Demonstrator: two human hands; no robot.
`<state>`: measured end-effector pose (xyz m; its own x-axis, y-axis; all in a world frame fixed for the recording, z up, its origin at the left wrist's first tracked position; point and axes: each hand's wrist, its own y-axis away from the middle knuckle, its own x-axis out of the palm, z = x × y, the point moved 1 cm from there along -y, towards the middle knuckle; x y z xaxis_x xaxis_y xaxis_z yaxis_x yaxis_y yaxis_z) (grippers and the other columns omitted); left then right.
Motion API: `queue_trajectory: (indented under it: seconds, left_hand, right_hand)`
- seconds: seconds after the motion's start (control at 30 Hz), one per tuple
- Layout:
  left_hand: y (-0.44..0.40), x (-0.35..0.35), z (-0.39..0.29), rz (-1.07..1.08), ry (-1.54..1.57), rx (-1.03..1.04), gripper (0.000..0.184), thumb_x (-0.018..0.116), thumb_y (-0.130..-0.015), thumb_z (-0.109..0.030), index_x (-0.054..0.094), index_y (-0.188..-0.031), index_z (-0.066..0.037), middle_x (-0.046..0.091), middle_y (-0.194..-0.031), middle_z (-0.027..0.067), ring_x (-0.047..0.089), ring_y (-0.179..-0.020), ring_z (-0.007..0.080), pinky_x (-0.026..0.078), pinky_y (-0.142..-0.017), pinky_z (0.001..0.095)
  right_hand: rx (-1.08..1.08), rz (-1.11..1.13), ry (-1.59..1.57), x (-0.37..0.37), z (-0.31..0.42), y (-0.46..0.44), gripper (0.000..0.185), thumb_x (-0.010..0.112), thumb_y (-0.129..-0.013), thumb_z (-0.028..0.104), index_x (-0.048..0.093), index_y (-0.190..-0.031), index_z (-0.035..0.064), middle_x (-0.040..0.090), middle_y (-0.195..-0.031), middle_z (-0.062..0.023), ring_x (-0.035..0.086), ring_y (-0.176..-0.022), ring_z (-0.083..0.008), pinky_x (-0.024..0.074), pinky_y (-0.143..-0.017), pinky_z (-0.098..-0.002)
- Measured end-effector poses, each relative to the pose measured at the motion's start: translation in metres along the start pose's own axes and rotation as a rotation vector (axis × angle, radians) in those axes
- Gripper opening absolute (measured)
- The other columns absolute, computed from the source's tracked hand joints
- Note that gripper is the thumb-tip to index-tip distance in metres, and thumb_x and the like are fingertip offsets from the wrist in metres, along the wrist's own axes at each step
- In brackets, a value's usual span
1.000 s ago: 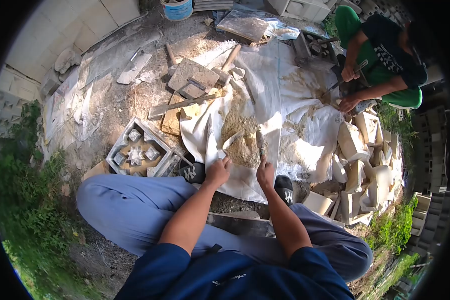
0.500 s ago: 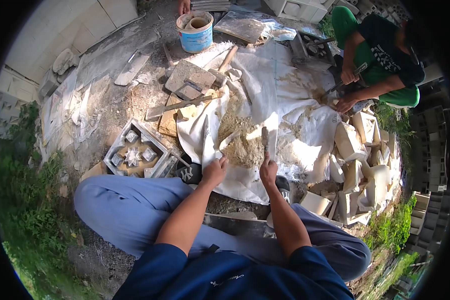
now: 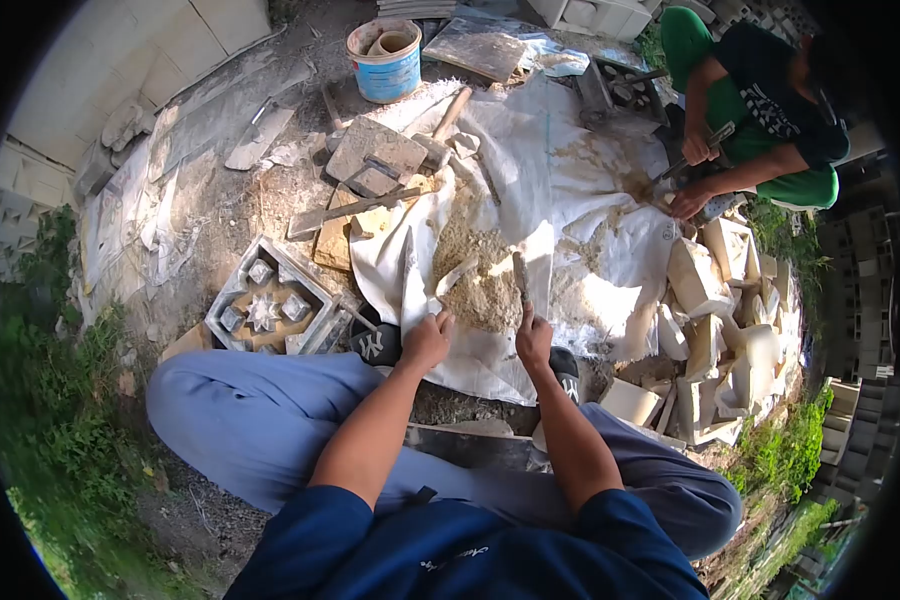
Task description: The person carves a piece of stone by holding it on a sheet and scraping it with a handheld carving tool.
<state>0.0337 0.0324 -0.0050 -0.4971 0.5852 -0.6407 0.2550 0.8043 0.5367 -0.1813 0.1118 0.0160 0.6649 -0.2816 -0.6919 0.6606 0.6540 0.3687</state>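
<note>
My left hand (image 3: 428,338) is closed at the near edge of a white sheet (image 3: 515,135), by a pale curved piece (image 3: 456,274) that leans over a mound of sandy material (image 3: 485,300). My fingers hide what they hold. Right of the mound, my right hand (image 3: 534,338) is wrapped round the lower end of a narrow tool (image 3: 520,273), which points away from me. A long flat blade (image 3: 410,262) lies on the sheet beyond my left hand. The metal mould (image 3: 270,300) with a star-shaped centre rests on the ground at the left.
A co-worker (image 3: 760,110) crouches at the upper right, holding a tool over the sheet. Pale cast blocks (image 3: 705,280) are piled at the right. A bucket (image 3: 385,72) stands at the top. A trowel-like float (image 3: 375,160) and a hammer (image 3: 448,125) lie beyond the mound.
The blue bucket has come further into view at the top, and the hand seen near it half a second ago is gone. My right hand's tool has tilted slightly left.
</note>
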Motion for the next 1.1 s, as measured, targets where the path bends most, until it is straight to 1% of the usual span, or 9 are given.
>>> queue_trajectory:
  seconds: [0.1,0.2,0.3,0.43,0.5,0.67,0.83,0.97,1.1]
  left_hand:
    - [-0.009,0.019,0.020,-0.246,-0.081,0.259,0.051,0.047,-0.097,-0.046,0.058,-0.095,0.004,0.064,-0.066,0.0198,0.060,-0.042,0.0290,0.049,-0.042,0.0404]
    - [-0.002,0.005,0.003,-0.111,0.010,0.187,0.052,0.047,-0.097,-0.047,0.058,-0.094,0.004,0.063,-0.063,0.0192,0.060,-0.042,0.0290,0.049,-0.042,0.0399]
    - [-0.001,-0.003,-0.003,-0.037,-0.004,0.039,0.050,0.047,-0.096,-0.046,0.063,-0.096,0.002,0.067,-0.086,0.0274,0.066,-0.084,0.0442,0.052,-0.078,0.0508]
    - [-0.003,-0.002,-0.002,-0.022,0.040,0.051,0.049,0.048,-0.096,-0.046,0.063,-0.097,0.001,0.067,-0.087,0.0269,0.066,-0.086,0.0441,0.051,-0.079,0.0512]
    - [0.004,0.003,0.004,-0.043,0.010,0.045,0.049,0.048,-0.096,-0.046,0.063,-0.097,0.000,0.067,-0.087,0.0265,0.066,-0.086,0.0436,0.051,-0.079,0.0509]
    - [-0.002,0.004,0.003,-0.033,0.029,0.061,0.050,0.048,-0.096,-0.046,0.062,-0.097,0.001,0.068,-0.091,0.0257,0.065,-0.087,0.0438,0.051,-0.080,0.0499]
    - [0.000,-0.003,-0.002,-0.008,0.019,0.042,0.052,0.048,-0.096,-0.047,0.062,-0.096,0.003,0.067,-0.092,0.0265,0.065,-0.088,0.0439,0.051,-0.081,0.0501]
    - [-0.001,0.000,0.001,-0.040,0.055,0.037,0.053,0.048,-0.095,-0.047,0.062,-0.094,0.004,0.067,-0.091,0.0279,0.065,-0.088,0.0439,0.051,-0.081,0.0504]
    - [-0.003,0.005,0.004,-0.040,0.050,0.038,0.052,0.049,-0.095,-0.046,0.063,-0.092,0.004,0.067,-0.088,0.0281,0.066,-0.085,0.0436,0.051,-0.078,0.0499]
  right_hand:
    - [-0.003,-0.038,-0.069,-0.002,0.000,0.006,0.071,0.038,-0.100,0.053,0.065,-0.079,-0.0103,0.061,-0.079,-0.0354,0.061,-0.084,-0.0514,0.0456,-0.076,-0.0554]
    - [0.048,0.068,0.103,0.028,-0.045,-0.013,0.075,0.039,-0.097,0.058,0.065,-0.079,-0.0094,0.061,-0.079,-0.0368,0.060,-0.089,-0.0532,0.0457,-0.081,-0.0558]
    - [0.042,0.030,0.103,0.019,-0.031,-0.006,0.074,0.039,-0.098,0.056,0.066,-0.076,-0.0095,0.061,-0.079,-0.0369,0.061,-0.087,-0.0523,0.0473,-0.078,-0.0543]
    - [-0.044,-0.089,-0.057,0.007,-0.018,-0.006,0.074,0.042,-0.098,0.055,0.062,-0.071,-0.0104,0.057,-0.065,-0.0330,0.059,-0.066,-0.0480,0.0427,-0.065,-0.0542]
    - [-0.112,-0.159,-0.242,0.006,-0.019,-0.005,0.070,0.041,-0.100,0.050,0.052,-0.065,-0.0103,0.046,-0.052,-0.0256,0.034,-0.047,-0.0339,0.0301,-0.051,-0.0484]
    - [0.098,0.044,0.087,0.020,-0.054,-0.013,0.075,0.035,-0.098,0.057,0.067,-0.079,-0.0090,0.061,-0.081,-0.0363,0.061,-0.091,-0.0506,0.0449,-0.082,-0.0547]
    - [0.092,0.027,0.049,0.006,-0.035,-0.010,0.081,0.036,-0.096,0.062,0.066,-0.077,-0.0110,0.062,-0.081,-0.0369,0.060,-0.091,-0.0530,0.0440,-0.085,-0.0544]
    - [0.004,-0.150,-0.122,-0.004,-0.019,-0.008,0.081,0.037,-0.097,0.059,0.057,-0.068,-0.0133,0.053,-0.061,-0.0326,0.053,-0.062,-0.0485,0.0394,-0.065,-0.0551]
    - [0.084,-0.173,-0.029,0.004,-0.026,-0.007,0.079,0.035,-0.098,0.058,0.061,-0.070,-0.0108,0.059,-0.071,-0.0334,0.061,-0.075,-0.0491,0.0433,-0.071,-0.0551]
